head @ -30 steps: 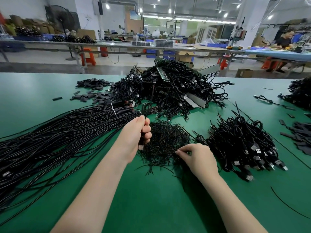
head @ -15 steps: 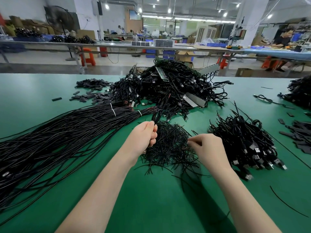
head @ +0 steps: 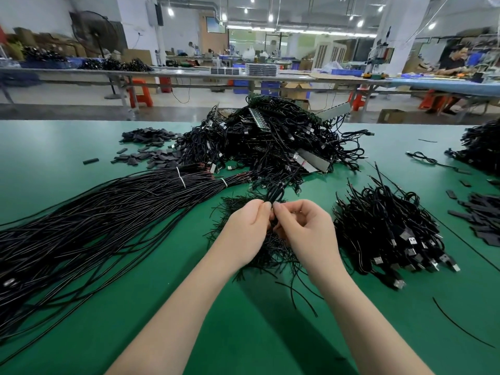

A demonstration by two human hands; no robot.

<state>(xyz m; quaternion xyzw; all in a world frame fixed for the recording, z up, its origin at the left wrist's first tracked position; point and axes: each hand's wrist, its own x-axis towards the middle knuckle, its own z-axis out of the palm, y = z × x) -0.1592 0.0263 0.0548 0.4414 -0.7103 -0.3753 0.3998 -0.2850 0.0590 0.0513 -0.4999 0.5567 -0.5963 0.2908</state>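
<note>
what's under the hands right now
A heap of short black ties lies on the green table beneath the left hand and right hand, which pinch a looped cable. The heap's middle is hidden by them.

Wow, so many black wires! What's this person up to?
A person is working on one folded cable: the left hand grips it and the right hand pinches it right beside, above a pile of short black ties on the green table. To the left lie long loose cables; to the right sits a heap of coiled cables with plugs.
</note>
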